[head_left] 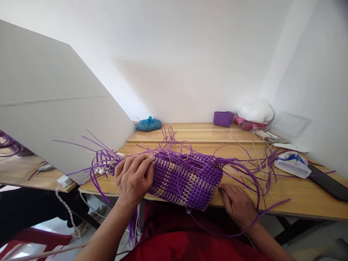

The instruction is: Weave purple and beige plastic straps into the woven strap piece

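A half-woven purple and cream basket lies on its side at the front edge of the wooden table. Many loose purple plastic strips stick out of it on both ends. My left hand is closed over the basket's left end, fingers curled on the weave. Flat on the table edge by the basket's lower right corner rests my right hand; its fingers are together and touch the basket's corner.
A large grey board leans at the left. At the back stand a blue tied bag, a small purple woven basket and a white bag. A white pouch and a black phone lie at the right.
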A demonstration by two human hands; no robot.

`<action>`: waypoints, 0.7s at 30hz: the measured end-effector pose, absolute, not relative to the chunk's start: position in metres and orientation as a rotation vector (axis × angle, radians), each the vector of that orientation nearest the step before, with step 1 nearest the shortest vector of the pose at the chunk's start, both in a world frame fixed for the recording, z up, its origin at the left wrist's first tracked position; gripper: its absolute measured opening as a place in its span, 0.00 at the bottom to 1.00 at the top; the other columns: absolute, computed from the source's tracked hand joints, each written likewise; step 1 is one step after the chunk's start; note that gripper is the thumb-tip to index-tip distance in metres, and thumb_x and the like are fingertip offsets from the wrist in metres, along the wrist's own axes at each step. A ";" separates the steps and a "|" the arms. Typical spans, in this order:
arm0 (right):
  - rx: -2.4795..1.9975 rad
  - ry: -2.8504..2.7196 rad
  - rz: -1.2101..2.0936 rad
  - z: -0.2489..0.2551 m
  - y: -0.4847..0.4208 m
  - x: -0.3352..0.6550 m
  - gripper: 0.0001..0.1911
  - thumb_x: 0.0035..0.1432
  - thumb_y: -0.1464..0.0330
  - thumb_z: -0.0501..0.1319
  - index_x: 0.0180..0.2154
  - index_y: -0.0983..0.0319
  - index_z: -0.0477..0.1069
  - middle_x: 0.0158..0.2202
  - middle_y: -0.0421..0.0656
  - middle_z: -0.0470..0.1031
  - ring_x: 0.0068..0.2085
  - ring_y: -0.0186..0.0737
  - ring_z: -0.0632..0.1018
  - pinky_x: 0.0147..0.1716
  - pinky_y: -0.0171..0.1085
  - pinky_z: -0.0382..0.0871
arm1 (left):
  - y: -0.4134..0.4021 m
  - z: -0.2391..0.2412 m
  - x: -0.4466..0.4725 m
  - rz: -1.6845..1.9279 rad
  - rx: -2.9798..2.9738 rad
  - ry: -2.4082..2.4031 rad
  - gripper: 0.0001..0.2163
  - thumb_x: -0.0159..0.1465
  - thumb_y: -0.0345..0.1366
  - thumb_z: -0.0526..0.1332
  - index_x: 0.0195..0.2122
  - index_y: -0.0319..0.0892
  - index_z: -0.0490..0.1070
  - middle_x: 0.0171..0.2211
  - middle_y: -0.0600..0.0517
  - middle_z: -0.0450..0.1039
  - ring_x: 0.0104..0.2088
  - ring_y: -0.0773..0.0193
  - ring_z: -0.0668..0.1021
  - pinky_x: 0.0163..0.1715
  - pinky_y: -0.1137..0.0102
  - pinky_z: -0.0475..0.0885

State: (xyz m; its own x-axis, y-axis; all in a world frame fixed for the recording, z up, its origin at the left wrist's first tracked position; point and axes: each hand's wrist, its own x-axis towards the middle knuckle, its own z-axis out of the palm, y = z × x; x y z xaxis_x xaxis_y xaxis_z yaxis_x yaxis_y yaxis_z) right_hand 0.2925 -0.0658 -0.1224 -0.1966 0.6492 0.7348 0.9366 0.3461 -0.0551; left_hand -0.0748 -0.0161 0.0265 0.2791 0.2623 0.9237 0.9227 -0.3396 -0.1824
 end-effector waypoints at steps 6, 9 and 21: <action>-1.455 -1.936 -0.422 -0.113 -0.068 0.290 0.11 0.67 0.69 0.55 0.44 0.61 0.75 0.43 0.47 0.81 0.44 0.46 0.80 0.47 0.44 0.72 | -0.020 0.021 -0.075 -1.091 -1.775 -1.076 0.09 0.60 0.33 0.69 0.42 0.48 0.78 0.43 0.53 0.82 0.44 0.56 0.79 0.48 0.59 0.66; -1.497 -1.951 -0.215 -0.107 -0.072 0.287 0.12 0.67 0.65 0.54 0.46 0.61 0.74 0.43 0.49 0.80 0.45 0.48 0.80 0.45 0.46 0.73 | -0.023 0.021 -0.073 -1.083 -1.769 -1.097 0.10 0.60 0.34 0.69 0.43 0.48 0.77 0.44 0.53 0.82 0.45 0.55 0.79 0.47 0.58 0.66; -1.664 -1.936 0.464 -0.032 -0.100 0.264 0.19 0.67 0.54 0.55 0.40 0.59 0.78 0.37 0.45 0.82 0.37 0.45 0.82 0.36 0.41 0.73 | -0.028 0.022 -0.063 -1.030 -1.895 -1.157 0.13 0.61 0.36 0.68 0.48 0.47 0.76 0.48 0.49 0.80 0.50 0.50 0.76 0.52 0.55 0.65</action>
State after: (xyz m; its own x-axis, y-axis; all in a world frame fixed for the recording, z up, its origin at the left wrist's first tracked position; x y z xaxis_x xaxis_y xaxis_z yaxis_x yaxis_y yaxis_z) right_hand 0.2636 -0.1001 -0.0323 -0.0918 0.9802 0.1755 0.7941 0.1784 -0.5810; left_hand -0.0631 -0.0275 0.0216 0.2918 0.3785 0.8784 0.9165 -0.3735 -0.1435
